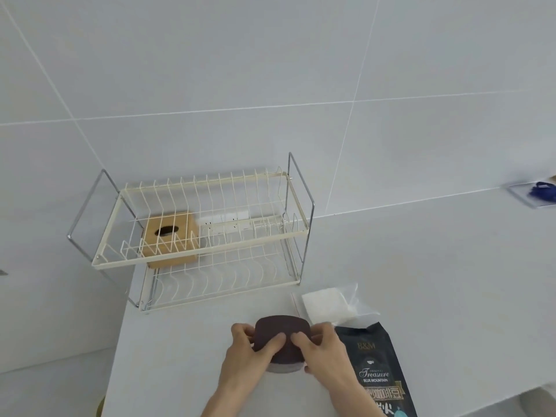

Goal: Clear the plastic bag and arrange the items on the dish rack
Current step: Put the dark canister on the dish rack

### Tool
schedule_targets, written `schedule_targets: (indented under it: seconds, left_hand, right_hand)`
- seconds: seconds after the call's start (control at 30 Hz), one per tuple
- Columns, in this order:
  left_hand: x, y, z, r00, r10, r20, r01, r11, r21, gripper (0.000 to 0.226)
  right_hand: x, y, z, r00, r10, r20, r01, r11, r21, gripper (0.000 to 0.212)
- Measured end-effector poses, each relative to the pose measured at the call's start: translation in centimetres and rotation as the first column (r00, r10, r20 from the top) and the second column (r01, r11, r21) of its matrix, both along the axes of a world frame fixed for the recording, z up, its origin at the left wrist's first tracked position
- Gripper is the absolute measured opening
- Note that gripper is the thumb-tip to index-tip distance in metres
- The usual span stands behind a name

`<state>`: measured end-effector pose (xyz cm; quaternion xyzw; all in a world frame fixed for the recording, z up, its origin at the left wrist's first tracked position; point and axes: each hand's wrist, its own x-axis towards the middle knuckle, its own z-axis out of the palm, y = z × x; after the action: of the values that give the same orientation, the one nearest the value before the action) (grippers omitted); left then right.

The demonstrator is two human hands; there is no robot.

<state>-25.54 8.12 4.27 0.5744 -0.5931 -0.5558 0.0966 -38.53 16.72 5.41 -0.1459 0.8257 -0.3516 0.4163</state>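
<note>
A dark brown, rounded scouring pad (pixel 281 329) with a paler layer under it is held just above the white counter near its front edge. My left hand (pixel 249 353) grips its left side and my right hand (pixel 320 349) grips its right side, thumbs on top. Behind my right hand lies a clear plastic bag (pixel 349 299) with a white cloth-like item (pixel 323 305) in it. The cream two-tier wire dish rack (pixel 198 254) stands at the back left of the counter. A wooden tissue box (pixel 171 239) sits on its lower tier.
A black coffee bag (pixel 379 374) lies flat at the front right, touching my right wrist area. The counter's left edge runs down from the rack. A tiled wall rises behind. A blue object (pixel 541 191) on a clear tray sits far right.
</note>
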Motion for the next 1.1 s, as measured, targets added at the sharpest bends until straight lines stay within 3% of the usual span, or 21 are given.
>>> schedule_targets:
  seconds: [0.23, 0.37, 0.57, 0.77, 1.0, 1.1]
  left_hand:
    - [-1.1, -3.6, 9.7, 0.985, 0.098, -0.141, -0.144, 0.92, -0.364, 0.042]
    - [-0.4, -5.9, 15.1, 0.964, 0.097, -0.246, -0.209, 0.851, -0.482, 0.039]
    - [0.9, -11.9, 19.7, 0.923, 0.173, -0.343, -0.324, 0.831, -0.452, 0.051]
    - [3.4, -18.4, 21.9, 0.908, 0.269, -0.321, -0.389, 0.826, -0.407, 0.049]
    - [7.3, -24.0, 20.2, 0.911, 0.318, -0.263, -0.403, 0.822, -0.402, 0.047]
    - [8.2, -25.4, 18.4, 0.919, 0.303, -0.252, -0.385, 0.824, -0.417, 0.059]
  right_hand:
    - [-0.2, -4.7, 10.4, 0.964, 0.011, -0.266, -0.084, 0.961, -0.264, 0.036]
    - [-0.2, -7.5, 15.5, 0.945, -0.035, -0.327, -0.092, 0.926, -0.367, 0.039]
    - [0.6, -14.4, 20.6, 0.927, -0.019, -0.375, -0.159, 0.886, -0.435, 0.049]
    - [2.9, -21.6, 22.2, 0.948, 0.106, -0.299, -0.241, 0.854, -0.46, 0.062]
    - [6.2, -26.8, 20.9, 0.948, 0.299, -0.107, -0.313, 0.825, -0.471, 0.043]
    - [7.3, -28.6, 19.3, 0.934, 0.345, -0.093, -0.348, 0.82, -0.455, 0.04]
